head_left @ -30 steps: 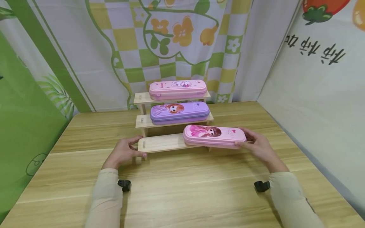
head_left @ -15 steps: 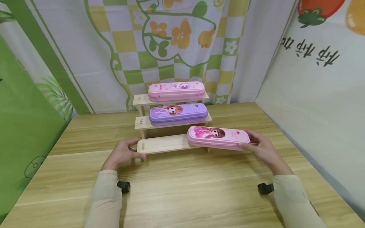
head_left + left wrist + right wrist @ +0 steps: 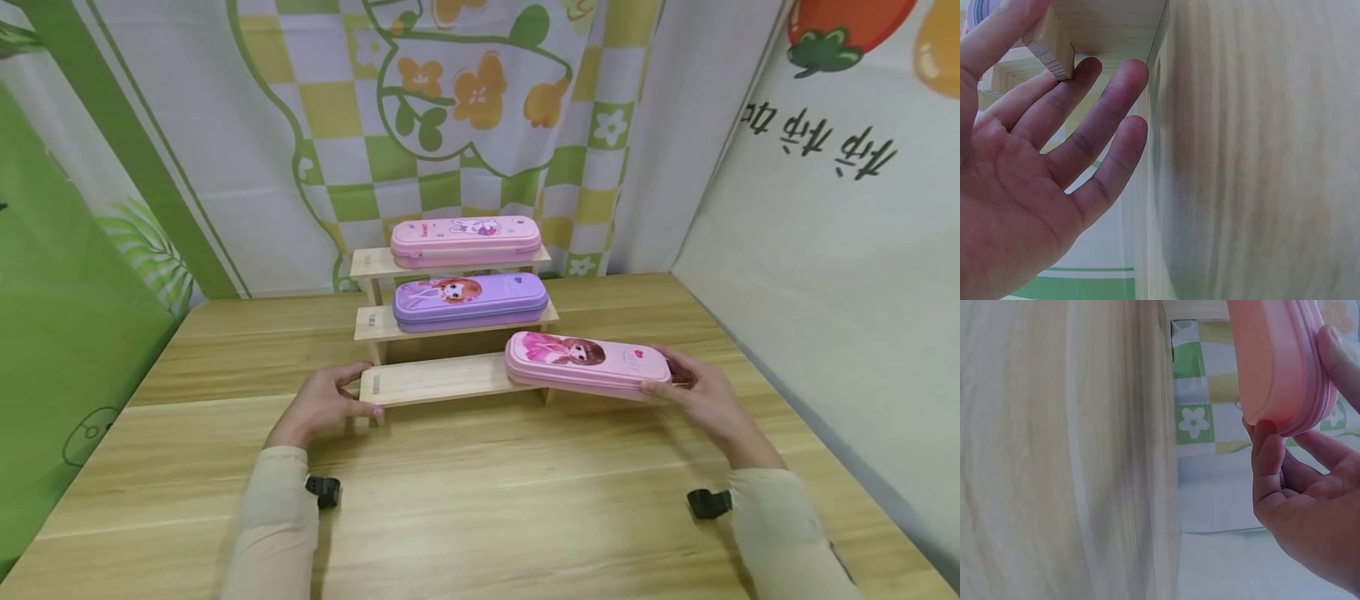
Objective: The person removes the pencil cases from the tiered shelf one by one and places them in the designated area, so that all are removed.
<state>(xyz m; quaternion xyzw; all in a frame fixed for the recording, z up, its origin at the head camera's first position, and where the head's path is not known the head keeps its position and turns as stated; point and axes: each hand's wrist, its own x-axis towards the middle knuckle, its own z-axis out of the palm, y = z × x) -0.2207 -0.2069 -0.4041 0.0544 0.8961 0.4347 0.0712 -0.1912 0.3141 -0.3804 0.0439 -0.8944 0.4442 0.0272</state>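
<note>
My right hand (image 3: 705, 404) grips the right end of a pink pencil case (image 3: 588, 362) with a long-haired girl on its lid. The case's left part lies over the right end of the lowest step of a three-tier wooden stand (image 3: 435, 379); the rest juts out past it, above the table. In the right wrist view, the thumb is on the zip side of the pencil case (image 3: 1279, 362) and fingers touch its base. My left hand (image 3: 322, 404) holds the lowest step's left end between thumb and forefinger. Its other fingers (image 3: 1100, 131) are spread loosely beneath, in the left wrist view.
A purple pencil case (image 3: 471, 302) sits on the middle step and a pink rabbit pencil case (image 3: 465, 240) on the top one. The wood-grain table (image 3: 480, 500) meets a patterned curtain (image 3: 345, 108) behind and a white printed wall (image 3: 825, 250) at right.
My right hand has moved to the right with the pink girl pencil case, uncovering more of the lowest step. The left hand keeps its hold on the stand.
</note>
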